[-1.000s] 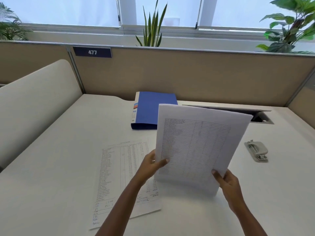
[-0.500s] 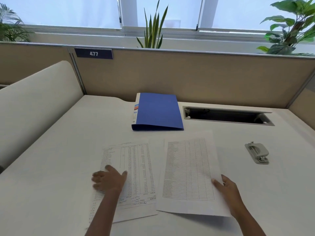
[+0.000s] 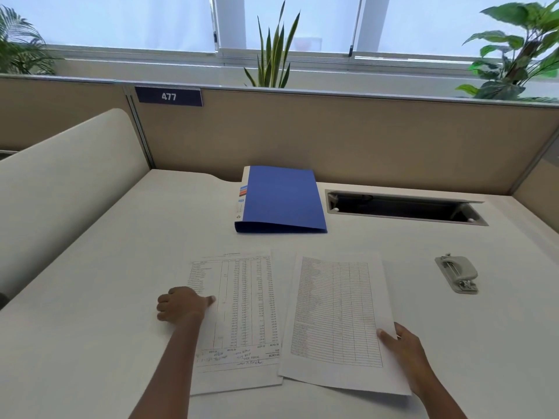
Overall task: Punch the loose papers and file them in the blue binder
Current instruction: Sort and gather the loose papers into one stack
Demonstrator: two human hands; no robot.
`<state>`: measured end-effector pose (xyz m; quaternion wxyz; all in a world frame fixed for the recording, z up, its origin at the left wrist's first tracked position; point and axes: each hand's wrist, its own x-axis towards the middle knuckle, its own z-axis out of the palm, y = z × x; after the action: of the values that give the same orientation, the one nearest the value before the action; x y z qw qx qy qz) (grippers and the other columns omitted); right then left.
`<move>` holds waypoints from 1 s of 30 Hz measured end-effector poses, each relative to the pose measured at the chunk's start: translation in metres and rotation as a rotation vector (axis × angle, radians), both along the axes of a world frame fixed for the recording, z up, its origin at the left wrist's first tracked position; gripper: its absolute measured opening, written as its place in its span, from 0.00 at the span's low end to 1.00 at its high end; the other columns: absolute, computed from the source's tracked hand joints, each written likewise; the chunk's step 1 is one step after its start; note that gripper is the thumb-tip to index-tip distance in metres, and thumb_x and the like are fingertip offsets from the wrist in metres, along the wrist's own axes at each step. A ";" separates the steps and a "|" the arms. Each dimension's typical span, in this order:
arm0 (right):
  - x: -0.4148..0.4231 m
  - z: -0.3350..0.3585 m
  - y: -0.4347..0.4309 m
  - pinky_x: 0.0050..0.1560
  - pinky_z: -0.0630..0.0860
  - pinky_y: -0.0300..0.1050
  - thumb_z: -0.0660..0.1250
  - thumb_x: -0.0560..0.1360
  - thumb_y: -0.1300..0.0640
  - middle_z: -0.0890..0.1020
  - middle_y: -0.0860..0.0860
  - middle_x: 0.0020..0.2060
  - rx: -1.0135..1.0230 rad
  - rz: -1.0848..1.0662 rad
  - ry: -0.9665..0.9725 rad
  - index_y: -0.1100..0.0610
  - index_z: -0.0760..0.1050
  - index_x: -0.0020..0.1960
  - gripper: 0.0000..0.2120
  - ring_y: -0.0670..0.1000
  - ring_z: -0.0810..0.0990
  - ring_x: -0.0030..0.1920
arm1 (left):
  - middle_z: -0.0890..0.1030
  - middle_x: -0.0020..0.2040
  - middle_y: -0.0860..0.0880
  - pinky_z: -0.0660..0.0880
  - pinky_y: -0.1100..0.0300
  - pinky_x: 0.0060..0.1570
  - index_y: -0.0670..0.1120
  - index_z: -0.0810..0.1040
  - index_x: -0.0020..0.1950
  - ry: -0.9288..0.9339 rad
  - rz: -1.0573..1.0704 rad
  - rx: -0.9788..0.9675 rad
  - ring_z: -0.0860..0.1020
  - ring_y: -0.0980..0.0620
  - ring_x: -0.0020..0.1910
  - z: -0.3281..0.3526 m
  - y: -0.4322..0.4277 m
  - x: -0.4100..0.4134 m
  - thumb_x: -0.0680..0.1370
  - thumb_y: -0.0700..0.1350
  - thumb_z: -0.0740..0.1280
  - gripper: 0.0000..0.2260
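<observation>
Two printed sheets lie side by side on the white desk. My left hand rests with curled fingers on the left edge of the left paper, thumb pressed on the sheet. At the lower right edge of the right paper, my right hand pinches the sheet with its thumb on top. That corner sits slightly off the desk. The blue binder lies closed behind the sheets. A grey hole punch sits to the right, apart from both hands.
An open cable slot is cut into the desk right of the binder. A beige partition runs along the back, and a white curved divider bounds the left side. Plants stand behind the partition.
The sheet held up in both hands came down flat on the desk at the right. My left hand let go, moved onto the left paper and curled its fingers there.
</observation>
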<state>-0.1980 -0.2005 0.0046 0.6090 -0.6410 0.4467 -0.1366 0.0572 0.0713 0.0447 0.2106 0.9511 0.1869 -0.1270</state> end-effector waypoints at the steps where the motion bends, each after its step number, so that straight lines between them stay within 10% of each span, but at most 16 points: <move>1: 0.000 0.000 0.000 0.48 0.75 0.47 0.64 0.76 0.63 0.82 0.59 0.47 -0.004 -0.001 0.004 0.63 0.76 0.56 0.09 0.58 0.80 0.46 | 0.68 0.65 0.33 0.66 0.49 0.64 0.32 0.64 0.65 0.014 0.003 -0.007 0.69 0.38 0.64 0.000 0.002 0.002 0.67 0.53 0.75 0.37; 13: -0.001 -0.001 0.001 0.49 0.74 0.47 0.64 0.76 0.63 0.81 0.60 0.50 -0.006 -0.013 0.023 0.65 0.75 0.59 0.12 0.59 0.80 0.49 | 0.64 0.67 0.31 0.67 0.50 0.66 0.38 0.69 0.67 0.055 0.065 -0.508 0.67 0.35 0.66 -0.007 0.014 0.006 0.70 0.32 0.70 0.26; 23: 0.000 -0.005 0.002 0.50 0.74 0.47 0.64 0.77 0.62 0.81 0.60 0.50 -0.022 -0.027 0.029 0.65 0.75 0.59 0.12 0.58 0.79 0.48 | 0.66 0.65 0.37 0.73 0.47 0.59 0.37 0.65 0.66 0.053 -0.188 -0.002 0.68 0.41 0.65 0.000 -0.029 -0.036 0.70 0.53 0.73 0.33; 30: -0.001 -0.008 0.002 0.51 0.72 0.46 0.64 0.77 0.62 0.81 0.61 0.53 -0.055 -0.031 0.047 0.65 0.75 0.60 0.13 0.57 0.78 0.49 | 0.61 0.68 0.34 0.68 0.49 0.64 0.35 0.58 0.67 0.084 -0.080 -0.210 0.66 0.37 0.67 -0.003 -0.026 -0.029 0.70 0.44 0.74 0.35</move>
<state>-0.1985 -0.1983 -0.0037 0.5783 -0.6536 0.4669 -0.1431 0.0284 0.0449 0.0415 0.2958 0.9244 0.1431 -0.1938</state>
